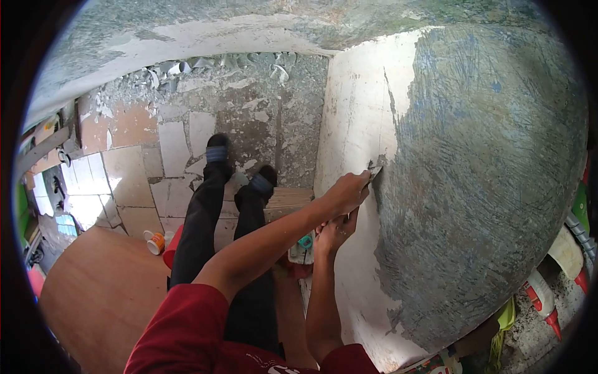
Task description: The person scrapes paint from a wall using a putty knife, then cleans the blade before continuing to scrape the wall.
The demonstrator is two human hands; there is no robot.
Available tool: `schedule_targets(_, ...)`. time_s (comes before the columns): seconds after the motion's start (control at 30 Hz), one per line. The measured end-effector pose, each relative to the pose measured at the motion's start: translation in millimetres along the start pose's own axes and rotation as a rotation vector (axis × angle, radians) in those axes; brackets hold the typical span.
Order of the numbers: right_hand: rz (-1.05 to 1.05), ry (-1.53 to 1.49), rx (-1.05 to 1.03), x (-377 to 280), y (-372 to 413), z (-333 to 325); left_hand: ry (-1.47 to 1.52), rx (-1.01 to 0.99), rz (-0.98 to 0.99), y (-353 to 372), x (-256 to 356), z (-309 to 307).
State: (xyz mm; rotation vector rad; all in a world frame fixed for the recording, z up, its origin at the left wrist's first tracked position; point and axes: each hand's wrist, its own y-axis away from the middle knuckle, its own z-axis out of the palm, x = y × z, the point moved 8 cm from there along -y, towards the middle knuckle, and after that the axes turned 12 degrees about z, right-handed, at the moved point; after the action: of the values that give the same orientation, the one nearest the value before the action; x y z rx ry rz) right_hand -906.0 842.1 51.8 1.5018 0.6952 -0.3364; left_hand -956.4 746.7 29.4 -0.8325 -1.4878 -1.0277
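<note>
1. Judging by what shows, the scraper (pixel 374 169) is a light, stiff hand tool. Only its thin blade tip pokes past the knuckles right of the frame's centre, set against the wall (pixel 492 187) where the grey-blue coat meets the bare white patch (pixel 355 118).
2. I would expect a hard edge that bites if tilted steeply and skates if laid flat. The handle is the place to grip, well back from the blade, and it is hidden inside the fist.
3. My left hand (pixel 346 192) is closed tight around that handle, fingers fully curled and knuckles toward the wall. The forearm runs up from the red sleeve (pixel 180 330) at lower left, crossing over the legs.
4. My right hand (pixel 336 232) sits just beneath the left, touching its underside, and the forearm rises almost straight from the bottom edge. I cannot tell whether its fingers grip anything or only brace.
5. Both feet stand on a wooden step (pixel 291 198) above centre, with flaked paint on the broken tiles (pixel 180 149) beyond.
6. An orange-and-white cup (pixel 154 242) lies at mid left, and red-capped bottles (pixel 541 299) stand at lower right, well apart from both hands.
</note>
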Motion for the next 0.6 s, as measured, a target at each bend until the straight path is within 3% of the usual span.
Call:
schedule_targets(0.1,-0.069,0.071,0.147,10.4,28.5,-25.2,0.036,0.045,0.134,24.7,16.5,14.0)
schedule_targets(0.17,-0.079,0.087,0.063,7.3,30.5,-31.5,-0.004,0.142,0.259,37.3,22.2,27.4)
schedule_targets(0.27,-0.08,0.083,-0.007,-9.3,16.0,-22.8,0.009,0.042,0.104,16.9,11.2,19.3)
schedule_targets(0.3,-0.073,0.073,-0.025,-12.2,7.8,-14.4,-0.02,0.106,0.151,5.5,10.1,10.3)
schedule_targets(0.43,-0.105,0.081,-0.014,-7.1,2.2,-9.2,0.028,0.032,0.094,2.2,10.9,0.6)
schedule_targets(0.53,-0.149,0.082,-0.036,-4.6,19.8,-20.8,0.006,0.137,0.312,29.7,26.6,17.4)
schedule_targets(0.6,-0.148,0.11,-0.046,-10.5,16.8,-24.7,0.047,0.126,0.196,18.7,20.1,15.4)
